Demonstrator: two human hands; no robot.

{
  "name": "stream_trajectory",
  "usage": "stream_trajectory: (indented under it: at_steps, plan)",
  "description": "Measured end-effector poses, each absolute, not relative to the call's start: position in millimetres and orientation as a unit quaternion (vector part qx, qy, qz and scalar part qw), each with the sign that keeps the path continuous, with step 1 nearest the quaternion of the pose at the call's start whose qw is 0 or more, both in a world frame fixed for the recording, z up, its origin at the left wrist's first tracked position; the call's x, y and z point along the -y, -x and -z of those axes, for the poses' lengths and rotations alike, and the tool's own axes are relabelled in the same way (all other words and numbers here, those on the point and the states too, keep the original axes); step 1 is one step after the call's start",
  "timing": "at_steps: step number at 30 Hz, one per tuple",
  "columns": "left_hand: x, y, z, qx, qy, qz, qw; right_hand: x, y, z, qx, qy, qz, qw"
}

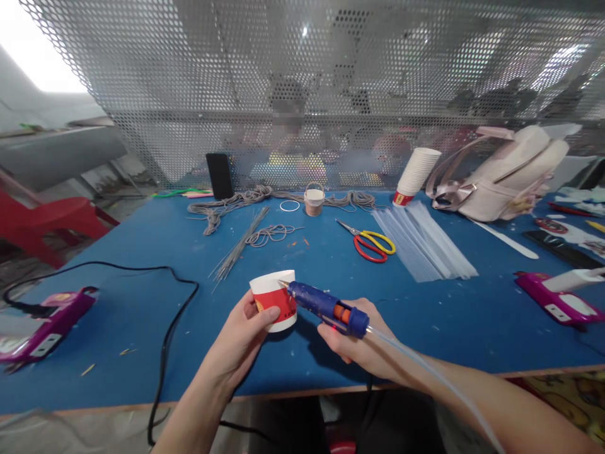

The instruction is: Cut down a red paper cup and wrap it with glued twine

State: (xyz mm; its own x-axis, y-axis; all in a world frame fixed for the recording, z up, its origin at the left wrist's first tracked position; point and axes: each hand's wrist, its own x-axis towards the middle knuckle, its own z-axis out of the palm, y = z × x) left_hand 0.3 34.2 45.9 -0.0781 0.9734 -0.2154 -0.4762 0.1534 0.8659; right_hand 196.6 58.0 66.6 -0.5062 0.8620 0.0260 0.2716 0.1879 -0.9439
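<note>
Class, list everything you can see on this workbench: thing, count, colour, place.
paper cup: one, white and red, in left hand
glue gun: one, blue, in right hand, nozzle at the cup rim
spare glue guns: two, purple, far left and far right
scissors: one, yellow and red handles, centre
glue sticks: a pile, clear, right of scissors
cup stack: one, white, at the back
cord: bundles, grey, back left
phone: one, black, leaning on mesh
bag: one, pale pink, back right
table: one, blue
left hand: gripping cup
right hand: gripping gun
</note>
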Motion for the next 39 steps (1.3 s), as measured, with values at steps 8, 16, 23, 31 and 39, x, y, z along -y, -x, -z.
stream_trajectory:
  at_steps: [8, 16, 23, 31, 39]
  plan:
    - [-34, 2, -49, -0.451, -0.248, -0.593, 0.619, -59, -201, -74, 0.685, 0.421, -0.517, 0.293]
    - [-35, -2, -45, -0.452, -0.289, -0.571, 0.622, -58, -194, -62, 0.726, 0.388, -0.477, 0.308]
    - [-35, -3, -46, -0.462, -0.289, -0.574, 0.611, -61, -198, -65, 0.731, 0.382, -0.463, 0.324]
    - [-37, -3, -41, -0.486, -0.316, -0.566, 0.586, -59, -193, -59, 0.734, 0.391, -0.465, 0.304]
    - [-35, -4, -44, -0.492, -0.309, -0.578, 0.574, -59, -196, -63, 0.725, 0.398, -0.471, 0.307]
